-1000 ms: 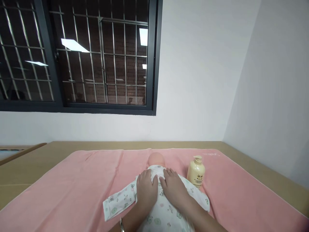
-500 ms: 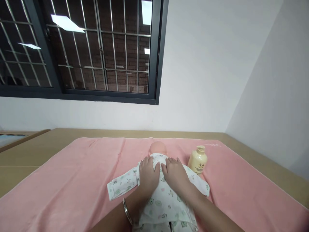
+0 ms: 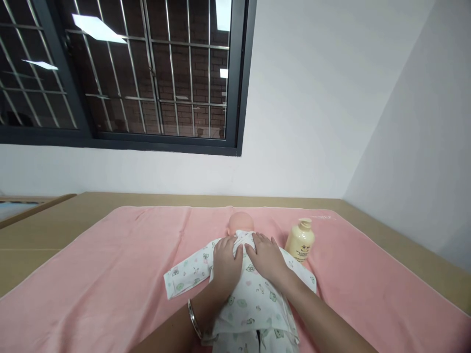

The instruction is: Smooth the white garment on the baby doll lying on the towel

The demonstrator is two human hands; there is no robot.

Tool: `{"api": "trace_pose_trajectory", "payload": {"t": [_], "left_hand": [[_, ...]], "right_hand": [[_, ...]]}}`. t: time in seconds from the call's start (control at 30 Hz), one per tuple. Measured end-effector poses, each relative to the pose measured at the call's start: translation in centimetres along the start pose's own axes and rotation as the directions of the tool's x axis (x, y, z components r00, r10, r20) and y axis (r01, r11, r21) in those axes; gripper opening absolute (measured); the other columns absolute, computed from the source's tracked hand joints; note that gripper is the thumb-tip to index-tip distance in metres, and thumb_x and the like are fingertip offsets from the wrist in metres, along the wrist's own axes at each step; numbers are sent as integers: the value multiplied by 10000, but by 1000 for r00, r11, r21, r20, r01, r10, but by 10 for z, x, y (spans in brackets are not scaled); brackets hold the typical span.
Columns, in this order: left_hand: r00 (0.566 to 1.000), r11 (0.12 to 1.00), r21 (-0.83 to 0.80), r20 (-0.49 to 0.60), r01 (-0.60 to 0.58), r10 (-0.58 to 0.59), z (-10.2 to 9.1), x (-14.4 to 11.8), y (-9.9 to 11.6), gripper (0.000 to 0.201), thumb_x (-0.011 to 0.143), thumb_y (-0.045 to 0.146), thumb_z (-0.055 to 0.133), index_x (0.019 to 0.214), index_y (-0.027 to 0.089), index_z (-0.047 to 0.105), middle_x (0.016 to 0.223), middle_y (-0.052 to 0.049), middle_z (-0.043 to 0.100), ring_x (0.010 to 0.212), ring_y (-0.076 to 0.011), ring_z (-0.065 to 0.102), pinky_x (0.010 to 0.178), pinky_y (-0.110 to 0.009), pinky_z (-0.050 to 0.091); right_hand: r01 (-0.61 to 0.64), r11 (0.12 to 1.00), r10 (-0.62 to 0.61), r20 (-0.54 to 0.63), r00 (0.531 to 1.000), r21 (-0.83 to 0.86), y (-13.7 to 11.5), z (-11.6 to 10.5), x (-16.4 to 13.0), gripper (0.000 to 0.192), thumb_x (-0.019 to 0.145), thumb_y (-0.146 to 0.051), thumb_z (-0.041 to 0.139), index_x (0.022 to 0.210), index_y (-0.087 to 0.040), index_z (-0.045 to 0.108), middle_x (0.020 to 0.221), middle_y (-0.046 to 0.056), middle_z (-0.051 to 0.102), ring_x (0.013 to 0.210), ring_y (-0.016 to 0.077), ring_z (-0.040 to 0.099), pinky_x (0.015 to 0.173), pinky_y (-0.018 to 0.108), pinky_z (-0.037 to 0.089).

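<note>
A baby doll (image 3: 253,299) in white printed clothes lies on a pink sheet (image 3: 121,274), its bald head (image 3: 240,223) pointing away from me. Both sleeves stretch out to the sides. My left hand (image 3: 226,264) rests flat on the upper left of the doll's body, fingers extended, a silver bangle on that wrist. On the upper right lies my right hand (image 3: 267,257), also flat, with its thumb close to the left thumb. Between the hands a strip of the printed top shows. Neither hand grasps anything.
A cream pump bottle (image 3: 300,240) stands on the sheet beyond the doll's right sleeve. Under the sheet is a tan surface (image 3: 47,230), bordered by white walls (image 3: 312,108). A dark-framed window (image 3: 165,142) with metal bars is at the upper left.
Both hands stay on the doll's upper body and have shifted only slightly. The fabric near the neck is bunched a little more. The whole view has moved slightly.
</note>
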State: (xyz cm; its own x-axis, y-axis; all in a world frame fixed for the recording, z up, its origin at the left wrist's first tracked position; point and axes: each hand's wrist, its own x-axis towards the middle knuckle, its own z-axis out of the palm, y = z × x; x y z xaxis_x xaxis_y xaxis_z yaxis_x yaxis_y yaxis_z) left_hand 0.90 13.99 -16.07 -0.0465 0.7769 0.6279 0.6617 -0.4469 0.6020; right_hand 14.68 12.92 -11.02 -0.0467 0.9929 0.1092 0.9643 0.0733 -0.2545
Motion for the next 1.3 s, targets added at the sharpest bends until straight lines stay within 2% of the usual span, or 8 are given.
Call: {"api": "trace_pose_trajectory", "payload": {"t": [0.17, 0.37, 0.57, 0.67, 0.83, 0.97, 1.1, 1.3], "left_hand": [[995, 994, 63, -36, -88, 91, -3, -4, 3, 256, 912, 240, 438, 1084, 182, 618, 1132, -94, 655, 1130, -256, 553, 1008, -445, 403], [997, 986, 154, 39, 61, -68, -3, 1, 2, 385, 908, 363, 473, 1191, 121, 571, 1153, -139, 640, 1127, -293, 553, 1001, -490, 405], [987, 986, 82, 76, -148, 142, -4, 2, 1, 234, 917, 244, 435, 996, 182, 646, 1028, -81, 676, 1020, -229, 594, 935, -400, 452], [990, 985, 113, 74, -129, 121, -4, 1, 2, 226, 914, 256, 440, 955, 191, 652, 952, -78, 674, 977, -236, 600, 894, -398, 456], [998, 989, 150, 61, -5, -4, -2, 4, 1, 336, 900, 345, 491, 1160, 155, 589, 1135, -117, 644, 1088, -274, 568, 948, -433, 427], [997, 995, 96, 67, -35, 29, -3, 3, -1, 222, 907, 309, 475, 1016, 181, 621, 1001, -77, 671, 979, -242, 594, 896, -407, 445], [998, 994, 91, 13, -61, 60, -4, -1, 1, 175, 903, 264, 465, 922, 194, 623, 917, -66, 662, 949, -238, 597, 882, -404, 445], [997, 991, 132, 74, -7, -3, -1, 1, 2, 332, 895, 296, 465, 1177, 168, 584, 1185, -108, 637, 1148, -270, 554, 1005, -443, 395]], "right_hand": [[120, 986, -123, 12, 992, 113, 9, -11, 6, 531, 950, -466, 357, 1326, -127, 520, 1404, 131, 484, 1337, 249, 402, 1127, 413, 241], [107, 994, -106, -41, 994, 28, 0, -9, -5, 510, 976, -404, 327, 1348, -108, 511, 1415, 135, 471, 1349, 276, 388, 1135, 425, 240], [122, 985, -132, -80, 988, -126, -14, -13, -19, 461, 978, -305, 297, 1213, -64, 611, 1266, 192, 583, 1222, 269, 520, 1102, 392, 286], [106, 994, -106, -14, 994, -18, -4, -19, -9, 462, 974, -405, 336, 1230, -129, 604, 1344, 140, 541, 1277, 253, 476, 1087, 393, 308], [70, 997, -71, -31, 997, -40, -4, -13, -9, 528, 990, -431, 286, 1320, -100, 533, 1385, 160, 498, 1325, 262, 422, 1126, 435, 237], [91, 986, -103, -79, 992, -142, -15, -11, -21, 493, 992, -351, 272, 1240, -67, 590, 1274, 191, 578, 1239, 262, 501, 1148, 436, 174], [88, 994, -90, -35, 995, -61, -10, -15, -14, 503, 987, -399, 279, 1235, -94, 592, 1324, 170, 549, 1276, 255, 468, 1156, 459, 151], [89, 995, -90, 22, 996, 47, 5, -9, -1, 578, 970, -460, 305, 1389, -94, 461, 1485, 146, 374, 1403, 256, 304, 1165, 462, 149]]}}
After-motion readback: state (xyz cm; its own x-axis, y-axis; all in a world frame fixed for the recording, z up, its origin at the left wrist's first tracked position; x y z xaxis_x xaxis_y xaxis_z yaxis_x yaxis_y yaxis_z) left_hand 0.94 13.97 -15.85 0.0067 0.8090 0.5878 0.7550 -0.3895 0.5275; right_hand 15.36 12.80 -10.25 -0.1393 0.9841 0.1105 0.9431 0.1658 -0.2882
